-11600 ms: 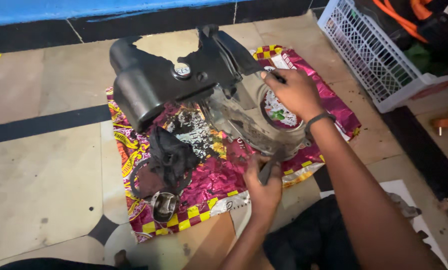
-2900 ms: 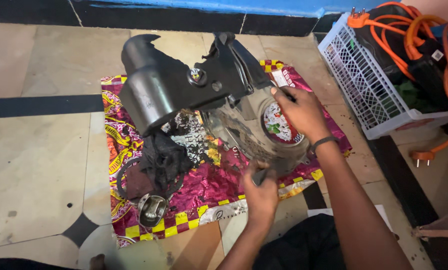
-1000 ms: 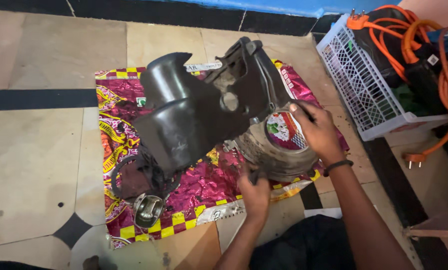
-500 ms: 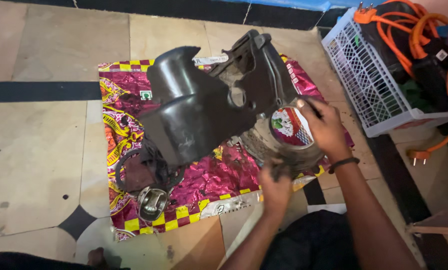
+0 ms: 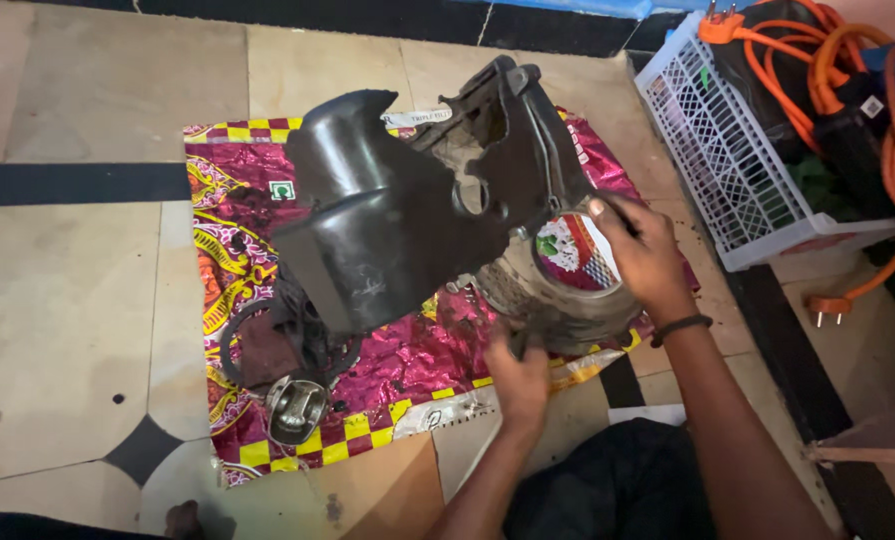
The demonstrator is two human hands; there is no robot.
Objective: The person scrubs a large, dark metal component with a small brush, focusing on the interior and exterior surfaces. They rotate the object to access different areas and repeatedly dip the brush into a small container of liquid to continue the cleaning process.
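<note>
Right hand curled over the top rim of the grey round housing, fingers closed on the edge — a dark band on the wrist. Left hand comes up under the housing's lower side, fingers wrapped tight on a small dark piece there; what that piece is, can't tell.

The housing is the round end of a larger engine assembly, held tilted up off the floor. Black moulded shroud juts out from the housing's far side, away from the right hand, with a dirty grey cast bracket above it. Housing's open face shows a patterned cloth through it; the metal is grimy.

Below the assembly lies a magenta and yellow patterned cloth on tiled floor. Below the shroud on the cloth: a small shiny metal part, near dark greasy parts. Beyond the right hand from the housing: a white plastic basket with an orange cable.
</note>
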